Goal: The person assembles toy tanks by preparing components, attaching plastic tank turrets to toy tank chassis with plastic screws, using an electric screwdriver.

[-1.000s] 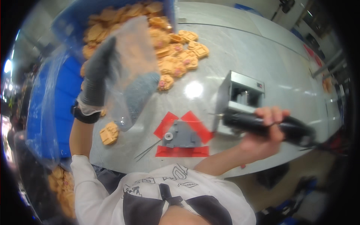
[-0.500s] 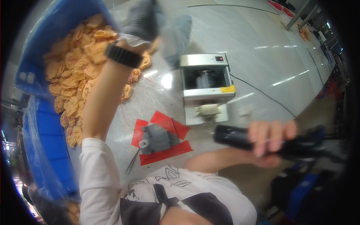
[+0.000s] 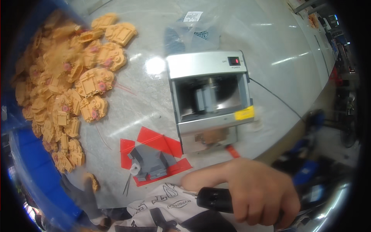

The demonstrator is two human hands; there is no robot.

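At the lower left, my left hand (image 3: 83,195), in a grey glove, is closed on an orange plastic housing (image 3: 91,181); part of the housing is hidden by the glove. My right hand (image 3: 262,193), bare, wraps round a black electric screwdriver (image 3: 214,200) near the front edge of the table; its tip does not show clearly. Between the hands, a grey fixture block (image 3: 154,162) with a white round knob sits on the table amid red tape (image 3: 158,140). Tweezers (image 3: 126,185) lie beside the fixture.
A silver screw feeder (image 3: 206,62) with a lit switch stands behind the fixture, its cable running right. Many orange housings (image 3: 92,83) are heaped at the left, by a blue bin (image 3: 34,162). Behind the feeder lies a clear bag (image 3: 201,34) of small parts.
My left hand has come back from the far side of the table to the lower left and now holds a housing. My right hand has moved lower, still gripping the screwdriver. The view has shifted.
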